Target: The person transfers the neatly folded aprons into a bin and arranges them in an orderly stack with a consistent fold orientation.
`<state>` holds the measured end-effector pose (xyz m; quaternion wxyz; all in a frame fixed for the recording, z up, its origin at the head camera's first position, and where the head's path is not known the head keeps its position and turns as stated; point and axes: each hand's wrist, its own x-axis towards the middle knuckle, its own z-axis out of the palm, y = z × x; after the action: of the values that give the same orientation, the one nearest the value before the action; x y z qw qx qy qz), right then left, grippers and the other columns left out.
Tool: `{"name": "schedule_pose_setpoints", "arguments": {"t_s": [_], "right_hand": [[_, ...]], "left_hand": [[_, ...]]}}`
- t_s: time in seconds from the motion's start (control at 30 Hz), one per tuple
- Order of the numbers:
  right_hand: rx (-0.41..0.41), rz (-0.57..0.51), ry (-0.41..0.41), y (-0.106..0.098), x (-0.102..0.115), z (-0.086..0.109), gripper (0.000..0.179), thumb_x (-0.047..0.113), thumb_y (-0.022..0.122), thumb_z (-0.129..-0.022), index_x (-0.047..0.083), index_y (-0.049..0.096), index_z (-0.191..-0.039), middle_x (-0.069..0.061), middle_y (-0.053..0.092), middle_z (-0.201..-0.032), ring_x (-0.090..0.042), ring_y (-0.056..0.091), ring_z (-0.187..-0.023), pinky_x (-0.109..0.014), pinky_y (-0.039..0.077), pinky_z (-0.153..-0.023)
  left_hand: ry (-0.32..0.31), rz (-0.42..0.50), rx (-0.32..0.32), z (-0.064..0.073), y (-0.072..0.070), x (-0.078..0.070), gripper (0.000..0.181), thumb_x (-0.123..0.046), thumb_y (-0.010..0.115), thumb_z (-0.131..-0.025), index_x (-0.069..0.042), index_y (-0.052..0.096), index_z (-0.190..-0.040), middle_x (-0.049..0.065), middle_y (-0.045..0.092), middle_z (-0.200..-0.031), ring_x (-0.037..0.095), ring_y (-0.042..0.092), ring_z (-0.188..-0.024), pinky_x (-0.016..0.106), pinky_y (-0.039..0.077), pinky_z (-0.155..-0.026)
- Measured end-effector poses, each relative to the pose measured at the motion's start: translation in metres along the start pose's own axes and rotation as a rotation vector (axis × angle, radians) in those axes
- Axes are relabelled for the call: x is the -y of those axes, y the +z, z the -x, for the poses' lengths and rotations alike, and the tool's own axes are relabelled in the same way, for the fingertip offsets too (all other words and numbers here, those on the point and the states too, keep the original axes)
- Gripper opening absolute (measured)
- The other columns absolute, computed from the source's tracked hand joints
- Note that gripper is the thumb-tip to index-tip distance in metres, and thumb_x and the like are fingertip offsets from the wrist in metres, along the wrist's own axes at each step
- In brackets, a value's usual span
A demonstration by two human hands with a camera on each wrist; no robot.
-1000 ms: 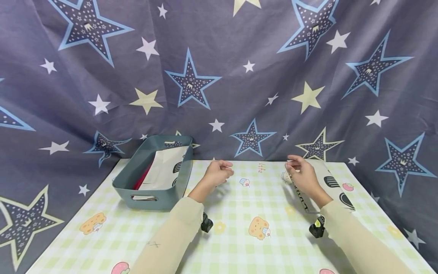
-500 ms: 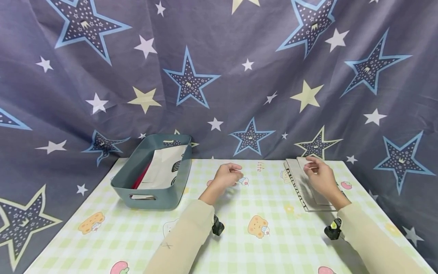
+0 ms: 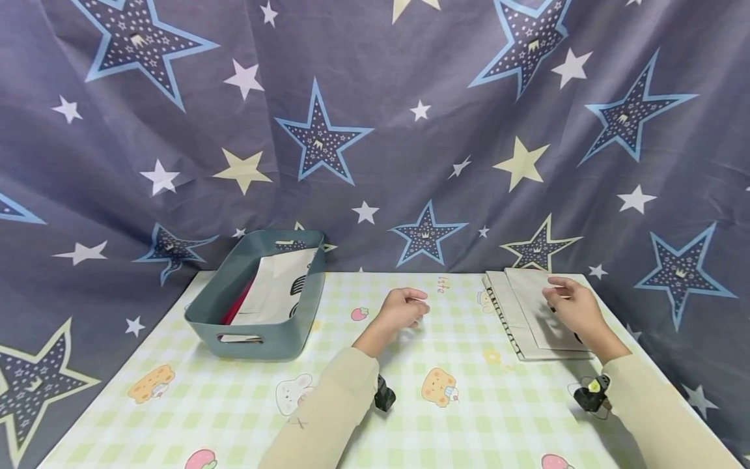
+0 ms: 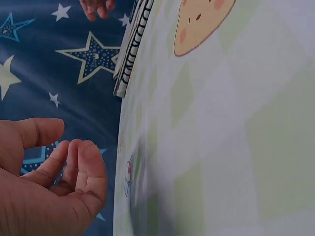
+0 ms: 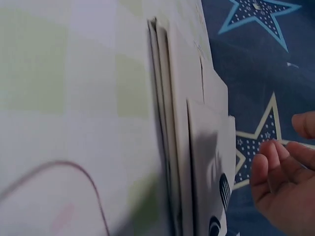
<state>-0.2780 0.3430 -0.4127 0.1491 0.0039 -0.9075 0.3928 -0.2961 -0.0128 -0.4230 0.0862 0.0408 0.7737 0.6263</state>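
A stack of folded cream cloths [image 3: 512, 312] with black print lies on the right of the table; its layered edges face me in the right wrist view. My right hand [image 3: 579, 319] hovers over the right side of this stack, fingers loosely bent and holding nothing. In the right wrist view, that hand [image 5: 288, 177] appears apart from the cloths [image 5: 206, 147]. Above the middle of the table, my left hand [image 3: 401, 309] is held with relaxed, slightly curved fingers. The left wrist view shows nothing between the thumb and fingers of this hand [image 4: 59, 182].
A grey-green basket [image 3: 252, 348] stands at the left of the table, holding a cream cloth [image 3: 275, 286] with black print and something red [image 3: 239, 303]. The table has a green checked cover [image 3: 375, 391]. A star-patterned curtain [image 3: 375, 176] hangs behind it.
My right hand has moved right, from the cloth stack's left edge to above its right side. My left hand has moved right, farther from the basket. The view has shifted slightly.
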Motion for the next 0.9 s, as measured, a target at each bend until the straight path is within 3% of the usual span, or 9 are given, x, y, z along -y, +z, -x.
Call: {"name": "schedule_pose_setpoints", "arguments": {"t_s": [0.23,0.37,0.47,0.6,0.73,0.9], "right_hand": [[0.049,0.048,0.017,-0.015,-0.012,-0.004,0.05,0.028,0.052,-0.107,-0.011,0.052,-0.139,-0.035,0.063,-0.125,-0.033,0.07,-0.096,-0.024,0.052,-0.066],[0.066,0.093,0.041,-0.022,-0.024,-0.007,0.049,0.026,0.051,-0.107,-0.012,0.053,-0.137,-0.035,0.063,-0.123,-0.046,0.064,-0.106,-0.037,0.054,-0.073],[0.064,0.126,0.078,-0.027,-0.032,-0.008,0.049,0.026,0.051,-0.107,-0.013,0.052,-0.136,-0.036,0.061,-0.123,-0.049,0.061,-0.109,-0.05,0.053,-0.08],[0.059,0.169,0.132,-0.033,-0.042,-0.009,0.049,0.024,0.054,-0.104,-0.015,0.054,-0.133,-0.039,0.059,-0.123,-0.052,0.058,-0.11,-0.057,0.05,-0.086],[0.1,0.195,0.16,-0.038,-0.05,-0.01,0.047,0.022,0.054,-0.102,-0.017,0.054,-0.129,-0.039,0.06,-0.121,-0.052,0.059,-0.108,-0.055,0.05,-0.086],[0.173,0.194,0.172,-0.039,-0.054,-0.014,0.047,0.019,0.056,-0.1,-0.019,0.053,-0.127,-0.034,0.066,-0.108,-0.041,0.065,-0.094,-0.041,0.052,-0.076]], "left_hand": [[-0.005,0.005,0.038,0.002,0.011,-0.004,0.031,-0.008,0.069,-0.094,-0.003,0.068,-0.124,0.006,0.069,-0.094,0.032,0.068,-0.095,0.031,0.058,-0.073],[-0.011,0.008,0.049,0.0,0.019,-0.005,0.032,-0.007,0.069,-0.093,-0.002,0.068,-0.124,0.004,0.07,-0.091,0.029,0.069,-0.09,0.028,0.057,-0.069],[-0.008,0.014,0.062,0.0,0.025,-0.006,0.032,-0.006,0.07,-0.092,-0.001,0.068,-0.124,0.004,0.069,-0.089,0.027,0.069,-0.088,0.029,0.057,-0.069],[-0.007,0.017,0.065,0.0,0.034,-0.008,0.032,-0.005,0.07,-0.091,-0.001,0.068,-0.123,0.005,0.069,-0.089,0.028,0.069,-0.087,0.031,0.058,-0.07],[-0.029,0.021,0.073,-0.003,0.044,-0.008,0.033,-0.005,0.071,-0.091,-0.001,0.068,-0.124,0.004,0.069,-0.088,0.026,0.069,-0.086,0.032,0.059,-0.071],[-0.075,0.038,0.078,-0.005,0.056,-0.011,0.034,-0.003,0.071,-0.09,-0.001,0.068,-0.124,0.004,0.067,-0.086,0.019,0.064,-0.075,0.033,0.059,-0.07]]}}
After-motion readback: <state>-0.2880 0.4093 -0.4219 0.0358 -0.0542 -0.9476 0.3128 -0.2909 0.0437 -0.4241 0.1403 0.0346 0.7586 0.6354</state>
